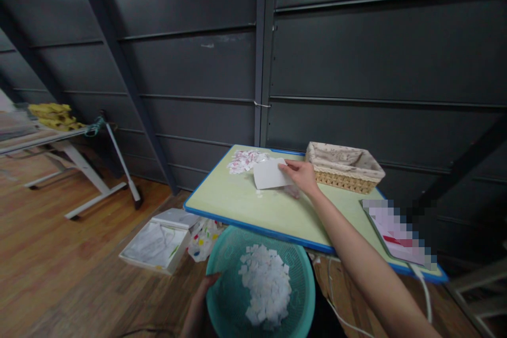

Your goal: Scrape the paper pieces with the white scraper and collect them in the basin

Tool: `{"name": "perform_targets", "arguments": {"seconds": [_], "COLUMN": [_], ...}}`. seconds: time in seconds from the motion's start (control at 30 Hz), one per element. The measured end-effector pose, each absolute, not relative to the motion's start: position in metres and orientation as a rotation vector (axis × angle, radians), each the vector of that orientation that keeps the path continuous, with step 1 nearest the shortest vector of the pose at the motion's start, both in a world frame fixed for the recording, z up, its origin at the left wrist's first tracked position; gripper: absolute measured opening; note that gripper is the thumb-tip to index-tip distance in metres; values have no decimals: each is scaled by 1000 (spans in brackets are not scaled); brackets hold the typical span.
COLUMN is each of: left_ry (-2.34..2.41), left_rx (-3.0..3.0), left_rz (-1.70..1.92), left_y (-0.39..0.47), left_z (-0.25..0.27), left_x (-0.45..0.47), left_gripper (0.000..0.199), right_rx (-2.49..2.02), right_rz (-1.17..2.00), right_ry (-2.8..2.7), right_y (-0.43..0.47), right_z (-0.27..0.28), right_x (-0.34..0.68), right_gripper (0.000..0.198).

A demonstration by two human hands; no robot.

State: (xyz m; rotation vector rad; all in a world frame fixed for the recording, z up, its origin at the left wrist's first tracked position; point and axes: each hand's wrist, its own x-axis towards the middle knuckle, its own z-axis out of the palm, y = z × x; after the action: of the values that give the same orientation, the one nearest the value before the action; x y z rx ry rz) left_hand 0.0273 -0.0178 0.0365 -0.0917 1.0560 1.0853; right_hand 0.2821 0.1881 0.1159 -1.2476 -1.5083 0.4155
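Note:
My right hand (pixel 301 174) pinches a white card (pixel 271 175) by its right edge, holding it over the yellow-green table top. Behind and left of the card lies a pile of small paper pieces with reddish marks (pixel 242 160). Below the table's front edge, my left hand (pixel 208 281) grips the left rim of a green plastic basket (pixel 222 296), thumb over the inside. A heap of small white paper pieces (pixel 265 285) fills the basket's middle. A small pinkish clear item (pixel 292 190) lies partly hidden under my right hand; its kind is unclear.
A cloth-lined wicker basket (pixel 344 179) stands at the table's back right. A pixelated flat device (pixel 396 232) lies at the right edge, beside a white cable (pixel 423 290). An open white box (pixel 158 243) and a plastic bag (pixel 204 237) are on the floor left.

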Motion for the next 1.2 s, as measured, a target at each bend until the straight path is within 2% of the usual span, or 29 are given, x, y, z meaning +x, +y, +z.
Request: {"name": "perform_targets", "arguments": {"seconds": [0.3, 0.57, 0.83, 1.07, 1.2], "left_ry": [1097, 1079, 1053, 1021, 1019], "left_rx": [51, 19, 111, 31, -11], "left_rz": [1051, 1066, 1099, 1106, 1094], "left_y": [-18, -16, -15, -12, -7], "left_z": [31, 39, 19, 29, 26], "left_x": [22, 22, 16, 19, 17], "left_gripper": [64, 74, 76, 93, 88], "right_rx": [-1257, -1284, -1255, -1255, -1251], "right_rz": [520, 616, 668, 703, 720], "right_ry": [-1478, -1462, -1441, -1530, -1594], "right_y": [190, 190, 191, 190, 186], "right_z": [118, 122, 126, 122, 124], "right_x": [287, 293, 310, 304, 301], "right_gripper": [38, 38, 41, 42, 41]}}
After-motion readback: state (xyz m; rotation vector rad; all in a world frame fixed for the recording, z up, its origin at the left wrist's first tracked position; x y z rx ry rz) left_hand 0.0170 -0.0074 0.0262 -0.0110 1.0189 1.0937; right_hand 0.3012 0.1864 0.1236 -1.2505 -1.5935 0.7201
